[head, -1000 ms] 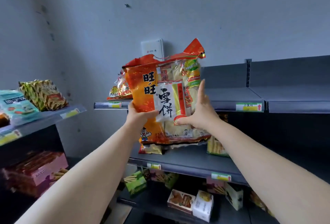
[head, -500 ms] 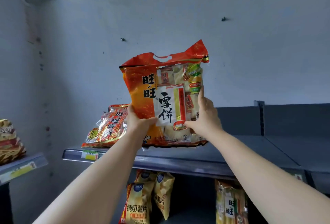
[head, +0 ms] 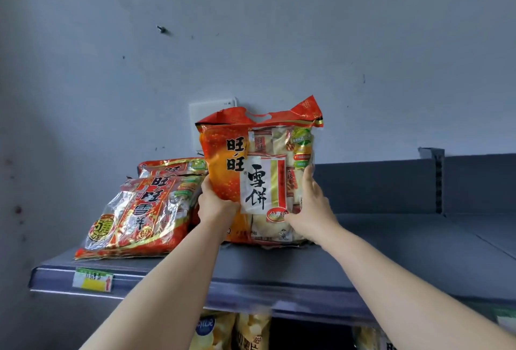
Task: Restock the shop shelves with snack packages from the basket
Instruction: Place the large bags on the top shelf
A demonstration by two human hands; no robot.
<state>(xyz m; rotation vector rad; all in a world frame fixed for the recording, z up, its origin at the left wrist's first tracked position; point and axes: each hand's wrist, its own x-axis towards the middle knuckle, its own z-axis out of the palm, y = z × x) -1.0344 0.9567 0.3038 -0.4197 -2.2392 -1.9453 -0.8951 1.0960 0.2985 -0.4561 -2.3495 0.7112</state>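
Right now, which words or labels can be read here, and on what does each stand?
"旺旺": held snack bag, orange side.
"雪饼": its white panel.
"分享包": its red oval, partly covered by the right hand.
"旺旺": lying bag at left, crumpled.
The price tag on the shelf: too blurred.
Lower bags: too blurred.

The grey shelf ran across the lower half of the frame. Left of centre, red cracker packs lay overlapped on it. Dead centre, the orange bag stood upright, bottom edge on the shelf. A yellow price tag sat on the front lip, lower left.
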